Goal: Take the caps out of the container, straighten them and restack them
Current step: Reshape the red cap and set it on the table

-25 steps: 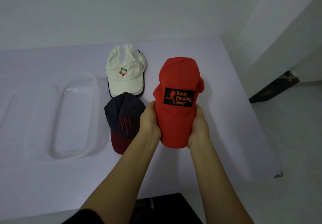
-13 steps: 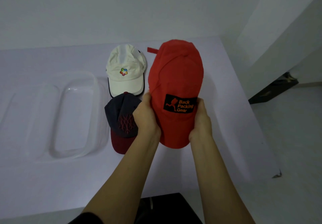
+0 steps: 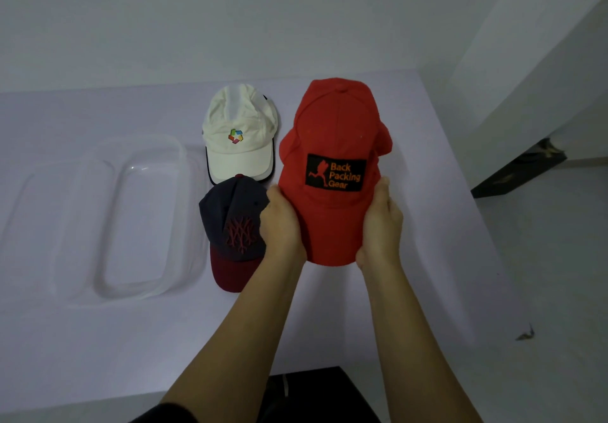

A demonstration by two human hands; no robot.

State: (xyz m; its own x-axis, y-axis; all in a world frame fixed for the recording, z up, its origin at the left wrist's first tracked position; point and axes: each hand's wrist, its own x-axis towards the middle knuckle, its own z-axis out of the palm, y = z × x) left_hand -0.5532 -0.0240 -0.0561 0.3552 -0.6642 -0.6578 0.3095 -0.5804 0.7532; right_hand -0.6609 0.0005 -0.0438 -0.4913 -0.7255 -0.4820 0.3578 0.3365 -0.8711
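A red cap (image 3: pixel 332 133) with a black "Back Packing Gear" patch is held over the table between both hands. My left hand (image 3: pixel 281 225) grips the left side of its brim and my right hand (image 3: pixel 381 222) grips the right side. To its left a white cap (image 3: pixel 238 133) with a coloured logo lies on the table. Just in front of that one sits a dark navy cap (image 3: pixel 230 222) with a maroon brim, touching the white cap's brim. A clear plastic container (image 3: pixel 144 225) stands further left with nothing in it.
The white table (image 3: pixel 98 340) meets a wall at the back and ends at an edge on the right. Beyond that edge is the floor, with a dark object (image 3: pixel 516 172) on it. A clear lid (image 3: pixel 36 218) lies left of the container.
The red cap was tipped up with its crown raised toward the wall, then came back down; its crown now sits rounder. Both hands kept their grip on the brim.
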